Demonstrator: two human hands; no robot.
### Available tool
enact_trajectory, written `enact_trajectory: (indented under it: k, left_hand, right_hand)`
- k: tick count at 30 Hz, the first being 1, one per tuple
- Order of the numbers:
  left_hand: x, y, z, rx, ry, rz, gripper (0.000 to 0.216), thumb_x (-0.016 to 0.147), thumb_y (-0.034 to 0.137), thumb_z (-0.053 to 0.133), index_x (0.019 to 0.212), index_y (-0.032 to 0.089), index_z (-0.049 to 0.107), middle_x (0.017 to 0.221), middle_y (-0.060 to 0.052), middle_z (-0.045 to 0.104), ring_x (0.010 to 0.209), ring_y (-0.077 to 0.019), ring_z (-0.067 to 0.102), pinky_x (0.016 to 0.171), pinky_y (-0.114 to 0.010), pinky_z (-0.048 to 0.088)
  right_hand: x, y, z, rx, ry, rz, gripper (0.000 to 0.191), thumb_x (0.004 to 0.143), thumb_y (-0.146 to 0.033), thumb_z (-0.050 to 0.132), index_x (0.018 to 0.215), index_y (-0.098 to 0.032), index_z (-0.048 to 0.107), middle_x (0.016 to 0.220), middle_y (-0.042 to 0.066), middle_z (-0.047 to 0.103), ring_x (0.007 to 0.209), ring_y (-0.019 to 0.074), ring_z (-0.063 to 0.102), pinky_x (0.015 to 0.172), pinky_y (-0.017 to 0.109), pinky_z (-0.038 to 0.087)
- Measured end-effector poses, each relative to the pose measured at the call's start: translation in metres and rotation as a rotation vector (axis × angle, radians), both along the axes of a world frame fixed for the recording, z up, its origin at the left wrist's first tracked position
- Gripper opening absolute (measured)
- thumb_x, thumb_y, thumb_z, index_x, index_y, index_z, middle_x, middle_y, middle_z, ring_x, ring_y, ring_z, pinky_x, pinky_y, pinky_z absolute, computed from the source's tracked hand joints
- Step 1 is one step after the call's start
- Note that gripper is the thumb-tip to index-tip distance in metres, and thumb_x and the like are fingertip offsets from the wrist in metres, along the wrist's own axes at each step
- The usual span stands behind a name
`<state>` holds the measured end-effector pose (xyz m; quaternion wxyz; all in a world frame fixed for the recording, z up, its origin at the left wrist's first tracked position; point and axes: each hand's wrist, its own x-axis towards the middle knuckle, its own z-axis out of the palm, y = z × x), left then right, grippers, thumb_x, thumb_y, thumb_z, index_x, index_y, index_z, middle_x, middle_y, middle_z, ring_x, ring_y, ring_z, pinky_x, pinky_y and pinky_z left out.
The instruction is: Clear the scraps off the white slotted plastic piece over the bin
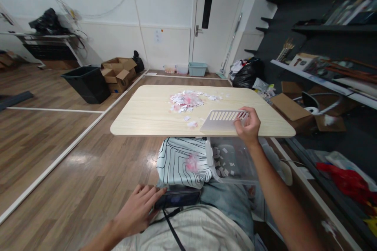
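My right hand (249,125) grips the right end of a white plastic panel with a row of slots (219,122), tilted near the front edge of the pale wooden table (141,115). Beyond its left side lies a pile of white and pink paper scraps (187,100), with a few loose bits nearer the edge. My left hand (141,206) is down at my lap, its fingers closed round the left end of a dark phone (182,199). A patterned cloth (176,164) with a pink patch lies below the table edge.
A clear plastic bin (241,164) with scattered paper pieces sits under the table's front edge. On the left stand a black bin (86,84) and cardboard boxes (119,72). Dark shelves (312,39) and an open carton (303,110) flank the right side.
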<state>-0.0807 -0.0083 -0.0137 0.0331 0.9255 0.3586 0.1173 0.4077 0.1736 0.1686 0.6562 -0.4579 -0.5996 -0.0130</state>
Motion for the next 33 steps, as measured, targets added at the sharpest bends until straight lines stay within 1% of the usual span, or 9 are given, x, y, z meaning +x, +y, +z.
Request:
enact_trajectory:
  k: [5, 9, 15, 19, 23, 26, 28, 30, 33]
  left_hand:
    - [-0.006, 0.007, 0.001, -0.004, 0.017, -0.023, 0.063, 0.108, 0.023, 0.077, 0.169, 0.028, 0.067, 0.134, -0.011, 0.088, 0.119, -0.0308, 0.077, 0.106, -0.046, 0.051]
    - [-0.01, 0.016, 0.005, -0.007, 0.001, -0.07, 0.069, 0.104, 0.02, 0.081, 0.171, 0.028, 0.066, 0.149, -0.011, 0.086, 0.134, -0.0313, 0.076, 0.116, -0.046, 0.05]
    - [-0.002, 0.033, 0.032, -0.278, 0.03, -0.03, 0.071, 0.096, 0.032, 0.089, 0.165, 0.026, 0.069, 0.151, -0.014, 0.084, 0.137, -0.0359, 0.077, 0.119, -0.05, 0.054]
    - [0.007, 0.045, 0.049, -0.467, 0.084, 0.021, 0.067, 0.093, 0.04, 0.09, 0.156, 0.025, 0.074, 0.154, -0.016, 0.082, 0.141, -0.039, 0.077, 0.124, -0.055, 0.057]
    - [0.006, 0.053, 0.067, -0.536, 0.158, 0.027, 0.079, 0.092, 0.054, 0.092, 0.163, 0.024, 0.075, 0.171, -0.021, 0.074, 0.159, -0.0457, 0.069, 0.135, -0.064, 0.054]
    - [-0.005, 0.055, 0.096, -0.539, 0.132, 0.068, 0.08, 0.1, 0.068, 0.084, 0.167, 0.025, 0.075, 0.179, -0.02, 0.069, 0.165, -0.046, 0.067, 0.137, -0.064, 0.054]
    - [-0.017, 0.057, 0.124, -0.501, 0.044, 0.115, 0.065, 0.11, 0.07, 0.07, 0.161, 0.031, 0.081, 0.168, -0.014, 0.08, 0.154, -0.0392, 0.077, 0.133, -0.056, 0.06]
    - [-0.032, 0.066, 0.156, -0.437, -0.081, 0.19, 0.058, 0.116, 0.073, 0.058, 0.145, 0.032, 0.088, 0.15, -0.011, 0.088, 0.135, -0.0345, 0.086, 0.118, -0.049, 0.069]
    - [-0.056, 0.102, 0.198, -0.285, -0.226, 0.376, 0.068, 0.112, 0.085, 0.052, 0.128, 0.03, 0.089, 0.14, -0.012, 0.09, 0.123, -0.0362, 0.087, 0.096, -0.045, 0.074]
  right_hand:
    - [0.001, 0.0, -0.003, 0.016, -0.008, -0.003, 0.037, 0.069, -0.031, 0.079, 0.104, -0.028, 0.068, 0.087, 0.001, 0.065, 0.073, 0.0249, 0.063, 0.066, 0.04, 0.058]
    - [0.008, 0.003, -0.005, 0.057, 0.02, -0.087, 0.038, 0.069, -0.033, 0.078, 0.106, -0.027, 0.067, 0.09, 0.001, 0.063, 0.077, 0.0239, 0.062, 0.072, 0.04, 0.058]
    - [0.022, 0.005, -0.002, 0.147, 0.051, -0.185, 0.041, 0.068, -0.033, 0.077, 0.107, -0.026, 0.066, 0.093, 0.001, 0.059, 0.08, 0.0238, 0.06, 0.078, 0.042, 0.058]
    - [0.018, 0.003, -0.001, 0.142, -0.005, -0.154, 0.039, 0.07, -0.031, 0.079, 0.106, -0.026, 0.064, 0.092, 0.0, 0.058, 0.079, 0.0238, 0.06, 0.077, 0.041, 0.057]
    - [0.009, 0.001, -0.001, 0.152, -0.059, -0.115, 0.035, 0.071, -0.03, 0.076, 0.104, -0.027, 0.066, 0.088, 0.0, 0.059, 0.075, 0.0229, 0.059, 0.071, 0.039, 0.055]
    - [0.005, 0.0, -0.002, 0.149, -0.085, -0.11, 0.035, 0.07, -0.028, 0.075, 0.104, -0.027, 0.067, 0.087, 0.0, 0.061, 0.076, 0.023, 0.06, 0.071, 0.038, 0.056]
    - [0.005, 0.001, -0.003, 0.149, -0.096, -0.112, 0.035, 0.07, -0.028, 0.075, 0.104, -0.027, 0.067, 0.088, 0.0, 0.061, 0.075, 0.0229, 0.06, 0.071, 0.039, 0.056]
    - [0.005, 0.0, -0.003, 0.154, -0.108, -0.108, 0.035, 0.071, -0.027, 0.075, 0.105, -0.027, 0.067, 0.088, 0.0, 0.061, 0.075, 0.0228, 0.059, 0.072, 0.039, 0.056]
    - [0.005, -0.001, -0.002, 0.147, -0.136, -0.105, 0.035, 0.071, -0.026, 0.076, 0.105, -0.027, 0.067, 0.089, 0.001, 0.061, 0.075, 0.0233, 0.059, 0.072, 0.04, 0.056]
